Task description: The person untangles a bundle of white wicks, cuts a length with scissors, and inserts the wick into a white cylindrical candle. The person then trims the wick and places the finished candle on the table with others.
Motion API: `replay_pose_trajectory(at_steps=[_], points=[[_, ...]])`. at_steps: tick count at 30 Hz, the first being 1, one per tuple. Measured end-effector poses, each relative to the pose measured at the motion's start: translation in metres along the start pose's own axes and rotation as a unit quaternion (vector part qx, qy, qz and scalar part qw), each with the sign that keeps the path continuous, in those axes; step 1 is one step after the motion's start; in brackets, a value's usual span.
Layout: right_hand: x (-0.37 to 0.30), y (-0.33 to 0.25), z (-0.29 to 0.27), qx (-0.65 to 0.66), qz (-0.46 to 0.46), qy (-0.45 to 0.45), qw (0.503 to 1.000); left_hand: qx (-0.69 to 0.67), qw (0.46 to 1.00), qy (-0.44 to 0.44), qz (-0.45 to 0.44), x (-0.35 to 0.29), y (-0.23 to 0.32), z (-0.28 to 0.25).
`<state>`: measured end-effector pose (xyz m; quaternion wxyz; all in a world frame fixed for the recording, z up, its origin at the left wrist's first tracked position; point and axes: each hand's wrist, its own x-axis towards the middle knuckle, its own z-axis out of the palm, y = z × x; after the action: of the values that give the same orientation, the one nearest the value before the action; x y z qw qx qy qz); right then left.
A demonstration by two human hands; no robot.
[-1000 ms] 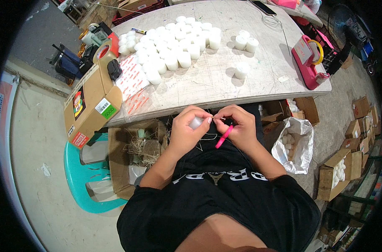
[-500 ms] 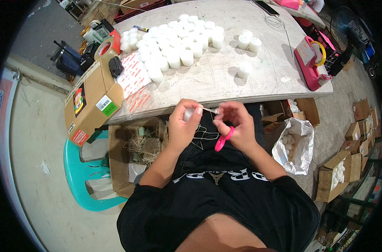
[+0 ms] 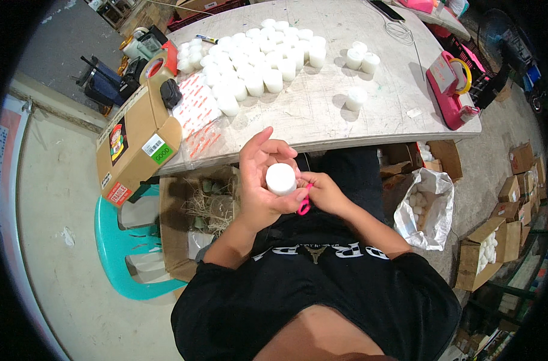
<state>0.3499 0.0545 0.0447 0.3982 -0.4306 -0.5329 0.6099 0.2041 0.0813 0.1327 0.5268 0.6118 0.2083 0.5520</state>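
Both hands raised since earlier | left (image 3: 263,180) cups white jar (image 3: 281,178) | right (image 3: 323,194) pinches pink tool (image 3: 304,204) — possibly scissors

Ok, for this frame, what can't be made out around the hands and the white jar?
- Head view: the white jar's lower body is hidden by the left hand.
- The pink scissors show only a handle loop; the right hand covers any blades.
- Any string on the jar is too small to tell.
- The open box under the table is half hidden by the table edge.

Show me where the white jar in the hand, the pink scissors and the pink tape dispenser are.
white jar (image 3: 281,178), head view, on its round top.
pink scissors (image 3: 303,206), head view, on the handle loop.
pink tape dispenser (image 3: 447,90), head view, on its body.
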Motion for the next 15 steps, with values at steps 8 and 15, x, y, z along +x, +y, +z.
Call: replay_pose_trajectory(at_steps=[8,15], points=[[-0.004,-0.013,-0.012,0.033,-0.011,0.045,0.998,0.037,0.999,0.011,0.022,-0.006,-0.009,-0.009],[-0.023,-0.053,-0.041,0.046,-0.122,0.148,0.980,-0.064,0.951,-0.003,-0.303,-0.004,-0.047,-0.022]])
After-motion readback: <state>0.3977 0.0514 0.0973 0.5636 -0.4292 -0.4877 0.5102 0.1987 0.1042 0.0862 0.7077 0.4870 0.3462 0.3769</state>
